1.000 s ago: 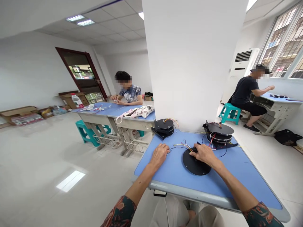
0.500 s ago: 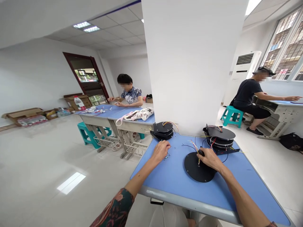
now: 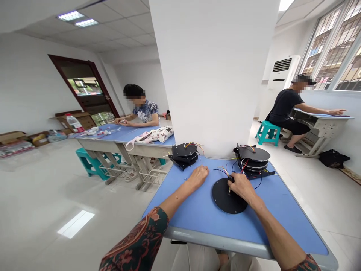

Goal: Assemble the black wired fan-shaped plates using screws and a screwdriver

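Observation:
A round black disc (image 3: 225,197) lies flat on the blue table (image 3: 270,210) in front of me. My right hand (image 3: 239,186) rests on the disc's far edge, fingers curled around a small black part with thin coloured wires (image 3: 224,171) fanning out of it. My left hand (image 3: 199,176) sits on the table left of the disc, fingers bent together; what they hold is hidden. Two stacks of black discs stand at the back, one on the left (image 3: 184,153), one on the right (image 3: 252,160).
A wide white pillar (image 3: 214,75) rises right behind the table. A person sits at blue desks (image 3: 118,135) to the left, with a teal stool (image 3: 87,162) beneath. Another person sits on a teal stool (image 3: 266,131) at a desk by the windows. Cardboard boxes (image 3: 17,137) line the far wall.
My left hand has moved from the table's left part toward the wires and the disc. My right hand stays on the disc's far edge. The view has swung a little to the right.

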Motion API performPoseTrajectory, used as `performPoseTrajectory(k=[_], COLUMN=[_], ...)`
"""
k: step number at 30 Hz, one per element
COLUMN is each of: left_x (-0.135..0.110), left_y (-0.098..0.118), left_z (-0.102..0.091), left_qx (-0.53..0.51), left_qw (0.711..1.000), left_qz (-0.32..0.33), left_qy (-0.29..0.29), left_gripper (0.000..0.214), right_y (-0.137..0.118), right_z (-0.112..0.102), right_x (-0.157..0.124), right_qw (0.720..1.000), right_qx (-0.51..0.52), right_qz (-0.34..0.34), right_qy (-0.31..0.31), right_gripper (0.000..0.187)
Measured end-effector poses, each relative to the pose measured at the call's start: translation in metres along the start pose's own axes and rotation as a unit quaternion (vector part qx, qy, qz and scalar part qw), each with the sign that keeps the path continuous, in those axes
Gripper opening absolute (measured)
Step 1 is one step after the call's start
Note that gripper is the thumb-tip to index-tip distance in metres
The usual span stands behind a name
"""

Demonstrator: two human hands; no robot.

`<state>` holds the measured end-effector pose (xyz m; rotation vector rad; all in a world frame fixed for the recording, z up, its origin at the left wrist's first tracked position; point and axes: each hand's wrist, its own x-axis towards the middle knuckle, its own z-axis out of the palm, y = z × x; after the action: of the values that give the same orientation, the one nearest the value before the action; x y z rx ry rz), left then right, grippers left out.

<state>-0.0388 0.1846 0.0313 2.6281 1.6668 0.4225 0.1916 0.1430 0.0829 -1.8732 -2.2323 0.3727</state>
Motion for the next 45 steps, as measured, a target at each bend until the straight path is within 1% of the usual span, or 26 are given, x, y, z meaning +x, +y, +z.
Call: performPoseTrajectory(k=[3,8,13,17,20,24,26,28,31,34,36,38,41,45], left_x=[-0.023,-0.063,-0.089,-0.102,-0.103,-0.094,-0.088,-0.085,-0.085,-0.087,-0.088,-0.087,-0.085,-0.084], left_y=[-0.003,-0.007,-0.013,-0.017,-0.017,-0.013,-0.011,-0.009,-0.009,-0.009,-0.009,-0.010,-0.011,-0.013], left_z=[-0.004,-0.011,-0.012,-0.013,-0.014,-0.014,-0.013,-0.010,-0.006,-0.005,-0.007,-0.007,-0.006,0.000], left_qx=[0.044,0.060,0.051,0.029,0.035,0.066,0.069,0.054,0.037,0.040,0.041,0.039,0.032,0.026], left_qw=[0.998,0.996,0.997,0.998,0.998,0.995,0.995,0.994,0.993,0.992,0.992,0.992,0.990,0.988], left_qz=[-0.030,-0.050,-0.051,-0.033,-0.025,-0.014,-0.023,-0.044,-0.067,-0.081,-0.084,-0.079,-0.083,-0.114], left_qy=[-0.026,-0.032,0.001,0.033,0.054,0.067,0.073,0.083,0.091,0.086,0.083,0.090,0.113,0.100], left_gripper=[0.032,0.031,0.030,0.025,0.020,0.022,0.022,0.020,0.020,0.022,0.023,0.022,0.022,0.027], right_y=[-0.001,0.003,0.007,0.005,0.005,0.018,0.029,0.041,0.055,0.061,0.059,0.051,0.033,0.005], right_z=[-0.001,0.004,0.008,0.004,-0.008,-0.021,-0.021,-0.017,-0.011,-0.007,-0.005,-0.004,-0.001,0.003], right_x=[-0.001,0.002,0.007,0.006,-0.001,-0.014,-0.019,-0.023,-0.025,-0.024,-0.023,-0.020,-0.012,0.008], right_qw=[1.000,1.000,0.999,0.998,0.997,0.991,0.984,0.981,0.983,0.988,0.992,0.994,0.994,0.994], right_qx=[-0.006,-0.016,-0.014,-0.034,-0.050,-0.119,-0.163,-0.182,-0.170,-0.147,-0.125,-0.106,-0.095,-0.092], right_qz=[-0.003,-0.023,-0.043,-0.057,-0.055,0.000,0.022,0.028,0.041,0.029,0.018,0.023,0.044,0.059], right_qy=[-0.001,0.006,0.003,0.005,0.022,0.068,0.068,0.054,0.049,0.037,0.025,0.018,0.015,0.020], right_gripper=[0.022,0.021,0.021,0.022,0.030,0.034,0.034,0.033,0.032,0.027,0.025,0.024,0.023,0.024])
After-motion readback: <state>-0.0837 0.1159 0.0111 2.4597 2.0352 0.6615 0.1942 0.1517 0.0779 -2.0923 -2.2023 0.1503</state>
